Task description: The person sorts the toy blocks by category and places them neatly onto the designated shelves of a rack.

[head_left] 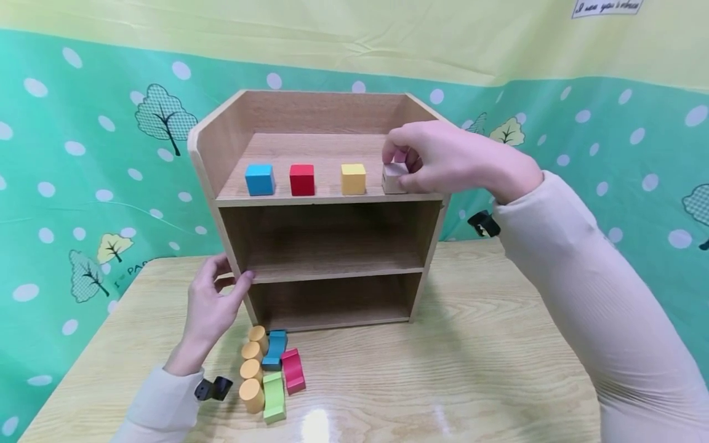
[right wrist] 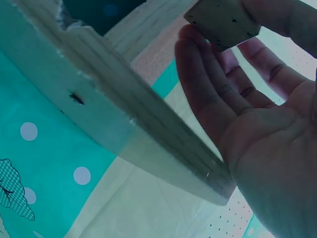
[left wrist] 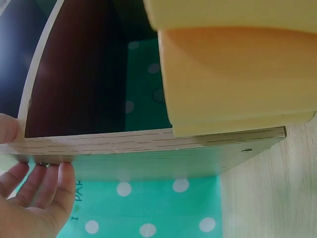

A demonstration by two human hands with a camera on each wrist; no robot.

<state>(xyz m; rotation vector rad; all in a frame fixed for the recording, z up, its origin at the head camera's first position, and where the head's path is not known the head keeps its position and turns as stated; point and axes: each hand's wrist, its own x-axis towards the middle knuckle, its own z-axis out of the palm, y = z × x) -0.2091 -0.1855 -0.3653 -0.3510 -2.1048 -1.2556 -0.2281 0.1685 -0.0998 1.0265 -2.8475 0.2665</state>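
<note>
A small wooden shelf [head_left: 332, 274] stands on the table. My left hand [head_left: 215, 304] grips its left side panel, thumb at the front edge and fingers on the outer face; the left wrist view shows this hand [left wrist: 42, 201] close up. At the right of the top board, my right hand [head_left: 437, 157] pinches a pale cube [head_left: 394, 178] between thumb and fingers. That cube [right wrist: 223, 24] also shows in the right wrist view, beside the panel edge. Left of it, a yellow cube [head_left: 353, 179], a red cube [head_left: 302, 180] and a blue cube [head_left: 260, 179] stand in a row.
In front of the shelf's left foot lie several light wooden cylinders [head_left: 252, 395] in a line. Beside them are curved blocks: blue [head_left: 274, 351], red [head_left: 293, 371] and green [head_left: 274, 397]. A dotted cloth [head_left: 66, 184] hangs behind the table [head_left: 443, 381].
</note>
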